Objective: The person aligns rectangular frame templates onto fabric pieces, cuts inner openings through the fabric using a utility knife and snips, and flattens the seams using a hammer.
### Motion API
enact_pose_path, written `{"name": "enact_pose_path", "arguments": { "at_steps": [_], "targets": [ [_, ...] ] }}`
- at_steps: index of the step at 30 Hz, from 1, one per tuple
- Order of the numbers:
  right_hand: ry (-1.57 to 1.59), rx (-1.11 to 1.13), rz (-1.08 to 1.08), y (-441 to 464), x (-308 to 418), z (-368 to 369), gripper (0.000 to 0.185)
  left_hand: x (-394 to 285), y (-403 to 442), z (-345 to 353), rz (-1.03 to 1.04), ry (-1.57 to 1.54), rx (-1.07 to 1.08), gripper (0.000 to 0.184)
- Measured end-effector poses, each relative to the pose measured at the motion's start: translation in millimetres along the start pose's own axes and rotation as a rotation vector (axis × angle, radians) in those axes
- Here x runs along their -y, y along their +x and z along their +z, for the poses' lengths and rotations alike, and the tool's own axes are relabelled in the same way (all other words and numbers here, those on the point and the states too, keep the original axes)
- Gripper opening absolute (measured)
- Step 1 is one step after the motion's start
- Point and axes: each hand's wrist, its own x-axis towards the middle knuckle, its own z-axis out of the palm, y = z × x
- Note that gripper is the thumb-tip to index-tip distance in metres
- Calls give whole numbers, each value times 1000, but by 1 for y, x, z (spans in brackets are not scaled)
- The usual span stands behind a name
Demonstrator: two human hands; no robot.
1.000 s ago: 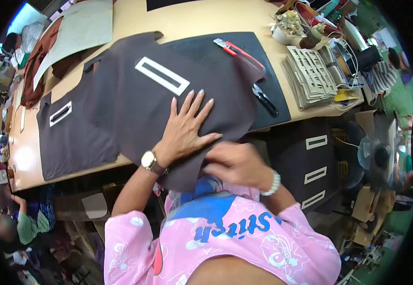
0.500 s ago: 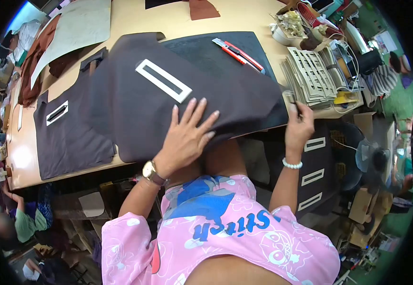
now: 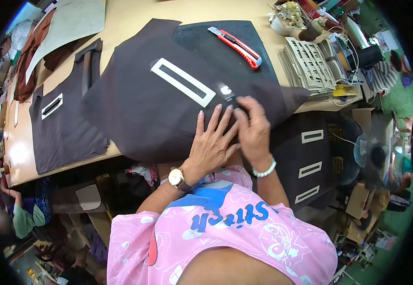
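We see that the right grip has come back from beyond the right edge of the dark cloth and is now over it, just beside the left grip. The right fingers pinch a small tool, its shiny end pointing away from the wearer, while the left lies palm down with its fingers spread on the cloth. The cloth has turned a little too: the white frame on it sits farther right than half a second ago, just ahead of the left fingertips. This puts the tool, the near end of the frame and both grips together in one spot, so we judge that the work centres there. The red cutter lies untouched ahead of the right grip, on the dark mat.

The cloth hides most of that mat, and the right fingers cover the tool's handle. The tool is blurred; it is perhaps a pair of snips, and we cannot tell whether its tip touches the cloth. The wearer's body hides the near side of the cloth's lap edge, below the left grip.
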Motion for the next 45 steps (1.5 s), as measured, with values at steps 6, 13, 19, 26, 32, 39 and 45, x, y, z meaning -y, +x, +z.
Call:
{"name": "enact_pose_path", "arguments": {
  "at_steps": [6,13,19,26,32,39,45],
  "targets": [
    [-411,-16,-112,26,-48,-32,30,34,9,-35,-173,36,-113,75],
    [28,101,-38,111,-16,-20,47,91,11,-51,-495,181,-161,81],
    [1807,492,389,94,61,-5,87,44,35,-66,-343,-1387,-492,68],
    [1993,469,477,63,67,16,82,33,41,-64,-384,-1709,-487,47],
    [1790,771,378,85,29,19,68,47,40,-59,-338,-1611,-367,55],
    [-652,95,-162,166,-56,32,36,110,27,-60,-397,-58,-419,77],
    [-578,143,-115,162,-65,36,37,134,27,-50,-492,125,-118,94]
  ]
}}
